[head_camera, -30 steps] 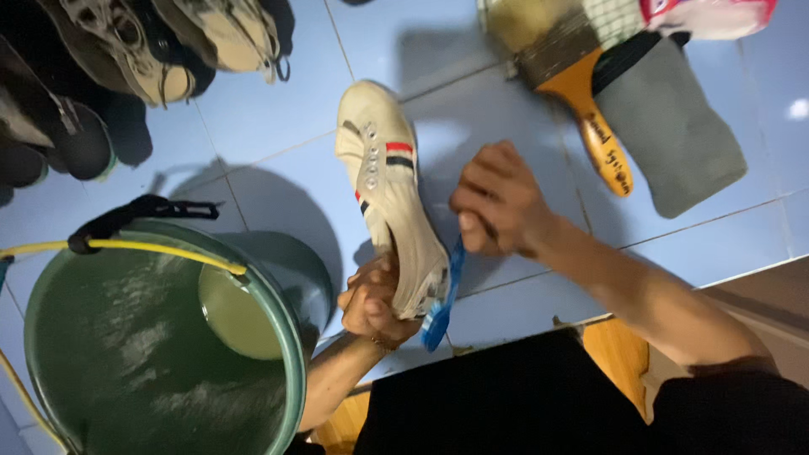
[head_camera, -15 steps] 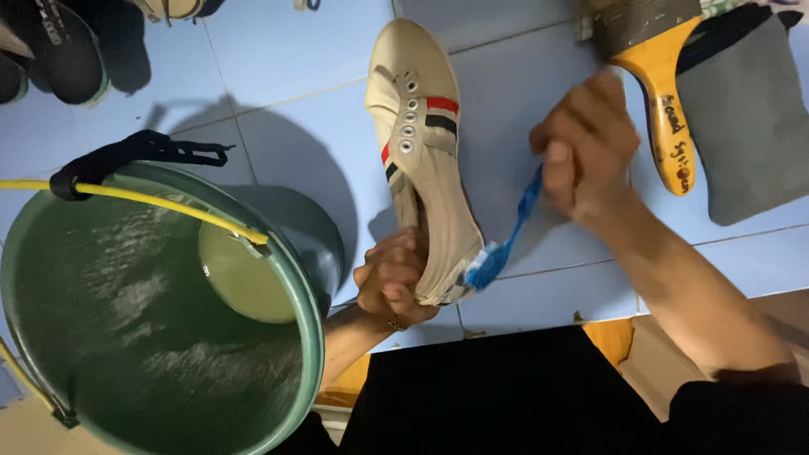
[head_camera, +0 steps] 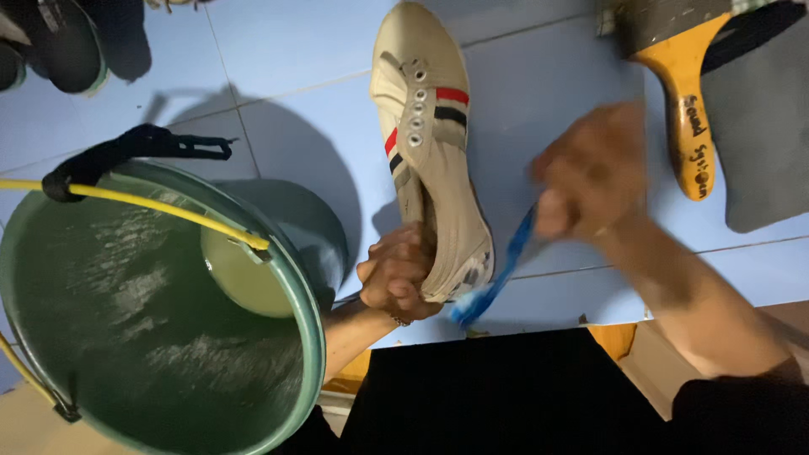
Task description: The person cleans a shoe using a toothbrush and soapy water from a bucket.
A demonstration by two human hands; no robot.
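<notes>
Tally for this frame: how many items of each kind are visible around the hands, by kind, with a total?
White shoe, held at the heel by the left hand: 1
Dark shoes, top left corner: at least 1, cropped
Blue toothbrush, in the right hand: 1
Wooden-handled brush: 1
Green bucket: 1
Grey pad: 1
Total: 6

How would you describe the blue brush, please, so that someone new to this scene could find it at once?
Start at the big green bucket at lower left, then move right to the cream shoe that the left hand grips at the heel. The blue toothbrush slants from the right hand down to that heel. It is slim and blue, unlike the broad orange-handled brush on the tiles.
</notes>
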